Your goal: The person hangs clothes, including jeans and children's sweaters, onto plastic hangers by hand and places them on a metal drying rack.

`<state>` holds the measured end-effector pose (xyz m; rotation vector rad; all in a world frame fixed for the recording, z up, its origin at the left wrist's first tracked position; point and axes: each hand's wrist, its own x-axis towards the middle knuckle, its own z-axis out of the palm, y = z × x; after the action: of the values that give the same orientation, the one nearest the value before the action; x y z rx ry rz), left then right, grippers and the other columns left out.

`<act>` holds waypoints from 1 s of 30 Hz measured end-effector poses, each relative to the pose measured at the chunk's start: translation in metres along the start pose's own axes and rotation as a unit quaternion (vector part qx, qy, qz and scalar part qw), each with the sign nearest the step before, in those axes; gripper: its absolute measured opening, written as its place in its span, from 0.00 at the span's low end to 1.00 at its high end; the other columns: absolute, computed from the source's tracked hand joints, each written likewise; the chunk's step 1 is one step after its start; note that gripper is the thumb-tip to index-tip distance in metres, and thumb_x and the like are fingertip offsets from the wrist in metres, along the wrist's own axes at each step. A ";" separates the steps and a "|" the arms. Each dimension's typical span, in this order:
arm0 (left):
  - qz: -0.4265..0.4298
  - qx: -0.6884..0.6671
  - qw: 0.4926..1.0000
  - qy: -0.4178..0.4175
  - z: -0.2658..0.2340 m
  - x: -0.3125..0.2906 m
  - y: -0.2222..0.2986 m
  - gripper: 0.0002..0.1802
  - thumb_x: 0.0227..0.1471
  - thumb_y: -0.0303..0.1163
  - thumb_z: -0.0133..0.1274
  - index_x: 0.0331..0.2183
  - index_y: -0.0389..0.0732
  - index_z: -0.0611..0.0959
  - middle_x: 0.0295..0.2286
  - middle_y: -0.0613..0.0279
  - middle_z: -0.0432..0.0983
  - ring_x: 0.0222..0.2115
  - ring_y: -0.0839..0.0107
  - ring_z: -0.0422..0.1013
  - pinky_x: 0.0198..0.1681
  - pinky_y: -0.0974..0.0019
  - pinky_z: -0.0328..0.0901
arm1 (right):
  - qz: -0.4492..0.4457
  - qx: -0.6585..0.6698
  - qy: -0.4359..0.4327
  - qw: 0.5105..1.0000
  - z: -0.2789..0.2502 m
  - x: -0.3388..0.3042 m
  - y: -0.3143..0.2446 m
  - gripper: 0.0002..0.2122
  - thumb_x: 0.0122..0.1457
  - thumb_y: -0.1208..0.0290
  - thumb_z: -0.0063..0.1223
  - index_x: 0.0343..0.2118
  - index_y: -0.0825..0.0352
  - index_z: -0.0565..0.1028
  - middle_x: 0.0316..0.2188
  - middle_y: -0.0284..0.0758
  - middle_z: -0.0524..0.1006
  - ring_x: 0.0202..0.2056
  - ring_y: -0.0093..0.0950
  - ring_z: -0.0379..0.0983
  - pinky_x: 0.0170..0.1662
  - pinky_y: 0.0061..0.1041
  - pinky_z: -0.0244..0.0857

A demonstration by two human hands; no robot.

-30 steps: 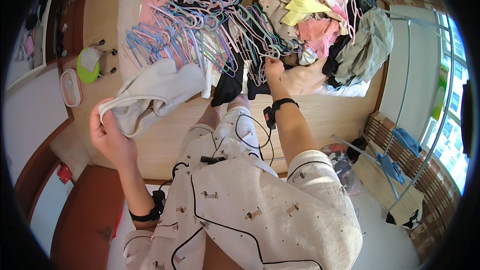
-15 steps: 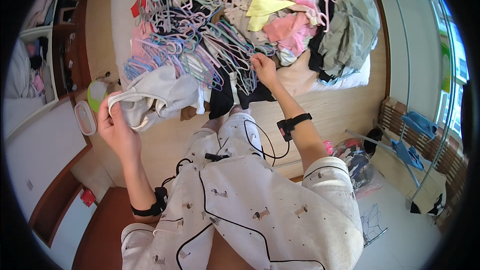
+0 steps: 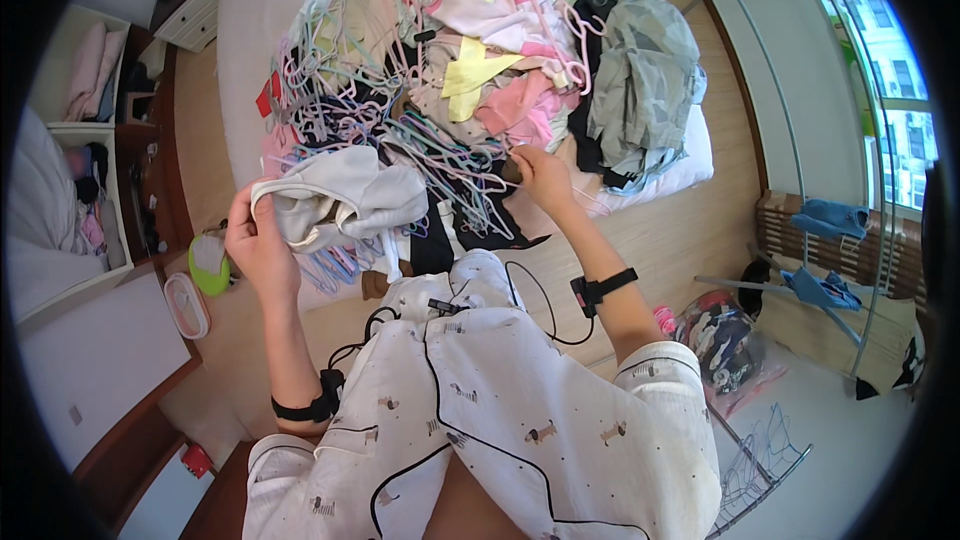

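Observation:
My left hand [image 3: 262, 245] is closed on the edge of a pale grey-white garment [image 3: 385, 190], pinching it near its neckline. The rest of the cloth drapes to the right over the bed's near edge. My right hand [image 3: 543, 180] has its fingers pinched together just right of a heap of pastel clothes hangers [image 3: 450, 165]. A thin pink clothes hanger [image 3: 595, 198] shows beside that hand and appears to be in its grip, though the fingers partly hide it.
On the bed [image 3: 245, 90] lies a large clothes pile with a yellow piece [image 3: 470, 75], a pink garment [image 3: 525, 105] and a grey-green garment [image 3: 640, 70]. A metal drying rack [image 3: 770, 60] stands at right, a filled plastic bag [image 3: 725, 340] below it. Open shelves [image 3: 100, 125] line the left.
The view has shifted, showing more of the bed's far side. My left hand still holds the garment, now raised slightly. The pink hanger has come into sight beside my right hand.

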<state>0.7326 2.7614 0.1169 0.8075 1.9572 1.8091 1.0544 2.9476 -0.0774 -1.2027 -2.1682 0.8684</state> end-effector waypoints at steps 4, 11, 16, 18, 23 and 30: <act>-0.002 -0.010 1.000 -0.014 0.008 -0.004 0.001 0.09 0.61 0.29 0.51 0.39 0.33 0.80 0.35 0.65 0.78 0.35 0.80 0.71 0.40 0.75 0.66 | 0.011 -0.014 -0.027 0.999 0.015 -0.002 0.021 0.07 0.60 0.70 0.52 0.36 0.66 0.78 0.29 0.45 0.78 0.32 0.46 0.75 0.35 0.38 0.67; -0.011 0.005 1.000 -0.012 0.006 -0.013 -0.003 0.09 0.61 0.28 0.50 0.40 0.33 0.80 0.37 0.62 0.77 0.37 0.77 0.71 0.44 0.73 0.66 | 0.007 0.018 0.005 1.000 0.038 0.002 0.052 0.06 0.59 0.73 0.52 0.35 0.67 0.79 0.28 0.45 0.77 0.34 0.46 0.73 0.39 0.39 0.66; -0.007 0.028 0.999 -0.016 0.003 -0.017 -0.002 0.09 0.61 0.27 0.50 0.40 0.33 0.80 0.38 0.62 0.78 0.38 0.78 0.71 0.44 0.73 0.65 | -0.028 0.057 0.016 0.998 0.043 0.016 0.066 0.07 0.57 0.73 0.54 0.34 0.70 0.80 0.31 0.45 0.79 0.36 0.45 0.73 0.41 0.38 0.66; -0.005 0.034 0.999 -0.015 0.001 -0.018 0.000 0.09 0.61 0.27 0.50 0.40 0.33 0.80 0.37 0.63 0.78 0.37 0.78 0.71 0.43 0.74 0.65 | -0.043 0.056 0.010 0.997 0.042 0.024 0.067 0.07 0.57 0.73 0.55 0.35 0.69 0.80 0.31 0.43 0.79 0.36 0.44 0.73 0.42 0.36 0.66; -0.002 0.052 0.999 -0.002 -0.008 -0.015 -0.005 0.09 0.61 0.28 0.50 0.40 0.34 0.81 0.37 0.64 0.78 0.36 0.80 0.71 0.42 0.75 0.65 | -0.043 0.088 -0.006 0.995 0.007 0.036 0.017 0.07 0.58 0.72 0.55 0.37 0.69 0.80 0.34 0.42 0.80 0.36 0.39 0.76 0.42 0.30 0.68; -0.002 0.050 0.999 0.013 -0.008 -0.005 -0.019 0.08 0.59 0.28 0.53 0.37 0.34 0.81 0.31 0.70 0.76 0.31 0.84 0.68 0.35 0.78 0.63 | -0.057 0.170 -0.026 0.983 -0.080 0.029 -0.077 0.07 0.61 0.76 0.53 0.38 0.72 0.78 0.30 0.37 0.79 0.32 0.25 0.76 0.38 0.22 0.68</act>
<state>0.7282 2.7519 0.0991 0.8154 2.0781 1.7393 1.0539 2.9641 0.0363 -0.8885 -2.0008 1.1751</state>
